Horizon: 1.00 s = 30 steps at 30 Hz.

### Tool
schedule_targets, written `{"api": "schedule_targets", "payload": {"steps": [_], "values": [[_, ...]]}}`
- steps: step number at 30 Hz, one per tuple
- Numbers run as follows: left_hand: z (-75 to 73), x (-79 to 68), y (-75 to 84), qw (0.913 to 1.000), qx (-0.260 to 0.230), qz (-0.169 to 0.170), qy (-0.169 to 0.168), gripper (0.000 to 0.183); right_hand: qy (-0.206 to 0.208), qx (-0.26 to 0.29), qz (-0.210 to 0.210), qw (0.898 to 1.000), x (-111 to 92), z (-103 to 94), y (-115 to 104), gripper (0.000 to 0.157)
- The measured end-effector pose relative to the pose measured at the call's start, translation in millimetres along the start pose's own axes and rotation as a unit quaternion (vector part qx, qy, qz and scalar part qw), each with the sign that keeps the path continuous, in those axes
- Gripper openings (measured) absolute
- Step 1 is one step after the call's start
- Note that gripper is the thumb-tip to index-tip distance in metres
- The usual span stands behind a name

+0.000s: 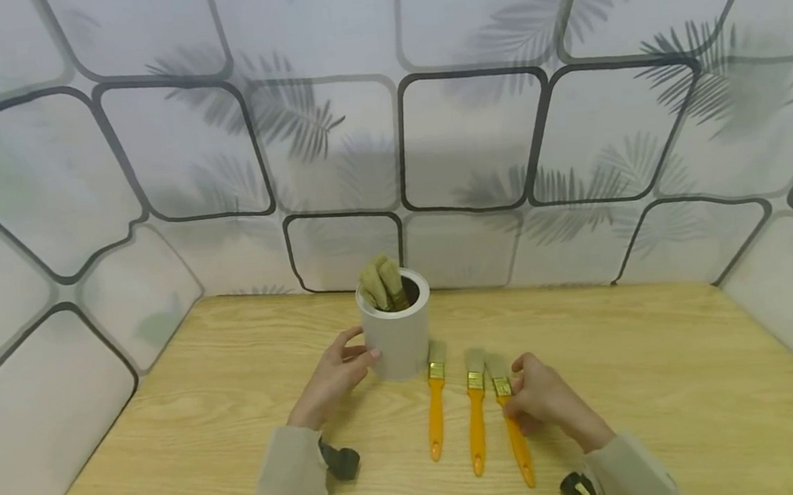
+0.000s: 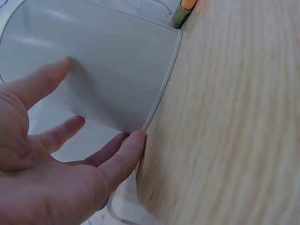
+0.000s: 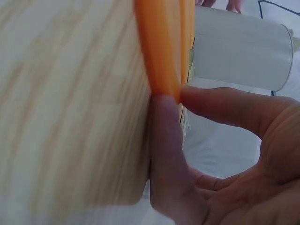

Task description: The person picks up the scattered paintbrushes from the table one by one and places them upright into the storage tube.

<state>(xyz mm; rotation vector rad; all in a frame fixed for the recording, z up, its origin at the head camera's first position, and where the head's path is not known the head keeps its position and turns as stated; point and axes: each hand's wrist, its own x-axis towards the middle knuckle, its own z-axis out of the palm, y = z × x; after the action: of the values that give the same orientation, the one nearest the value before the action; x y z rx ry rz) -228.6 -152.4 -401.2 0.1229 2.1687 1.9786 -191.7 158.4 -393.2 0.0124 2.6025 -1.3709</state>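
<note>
A white-grey cylindrical can (image 1: 396, 346) stands upright on the table. Tan bristle heads (image 1: 381, 280) poke out of its open top. Fingers loosely spread, my left hand (image 1: 333, 379) touches the can's left side, with the thumb toward the front and a fingertip by the bottom edge in the left wrist view. Three paintbrushes with orange handles lie right of the can: a left one (image 1: 436, 417), a middle one (image 1: 478, 421) and a right one (image 1: 518, 445). Between thumb and finger, my right hand (image 1: 547, 395) pinches the right paintbrush's handle (image 3: 161, 51) close to the table.
The wood-grain table (image 1: 677, 380) carries the can and brushes. A patterned cloth wall (image 1: 472, 139) rises behind the table and along both sides. Dark wrist devices show at the left cuff (image 1: 341, 463) and the right cuff (image 1: 577, 491).
</note>
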Motion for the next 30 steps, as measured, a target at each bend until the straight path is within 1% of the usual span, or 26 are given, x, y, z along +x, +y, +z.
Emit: {"api": "schedule_targets", "payload": {"steps": [3, 5, 9, 12, 15, 20, 26, 30], "values": [[0.0, 0.4, 0.6, 1.0000, 0.000, -0.005, 0.006, 0.068, 0.006, -0.017, -0.001, 1.000, 0.1, 0.1, -0.4, 0.060], [-0.2, 1.0, 0.7, 0.9999, 0.000, -0.006, 0.009, 0.067, 0.007, -0.024, -0.004, 1.000, 0.6, 0.3, -1.2, 0.054], [-0.3, 1.9, 0.2, 0.9999, -0.001, -0.010, 0.013, 0.068, 0.003, -0.025, -0.003, 1.000, 2.0, -0.5, -2.2, 0.043], [-0.1, 2.1, -0.6, 0.9998, -0.001, -0.014, 0.014, 0.068, 0.000, -0.025, -0.007, 1.000, 3.6, -3.0, -1.5, 0.041], [-0.1, 2.7, -0.8, 0.9998, -0.002, -0.014, 0.016, 0.067, -0.013, -0.006, -0.012, 1.000, 5.2, -6.2, 0.1, 0.043], [0.1, 4.5, 0.7, 0.9998, -0.003, -0.012, 0.018, 0.067, -0.043, 0.045, -0.010, 0.998, 8.5, -12.1, 2.3, 0.046], [2.4, 5.2, 2.3, 0.9997, -0.005, -0.018, 0.019, 0.067, -0.044, 0.104, -0.009, 0.994, 14.3, -19.8, 3.5, 0.050], [3.4, 5.3, 2.9, 0.9997, -0.003, -0.017, 0.019, 0.067, -0.031, 0.139, -0.011, 0.990, 18.0, -24.8, 2.8, 0.051]]}}
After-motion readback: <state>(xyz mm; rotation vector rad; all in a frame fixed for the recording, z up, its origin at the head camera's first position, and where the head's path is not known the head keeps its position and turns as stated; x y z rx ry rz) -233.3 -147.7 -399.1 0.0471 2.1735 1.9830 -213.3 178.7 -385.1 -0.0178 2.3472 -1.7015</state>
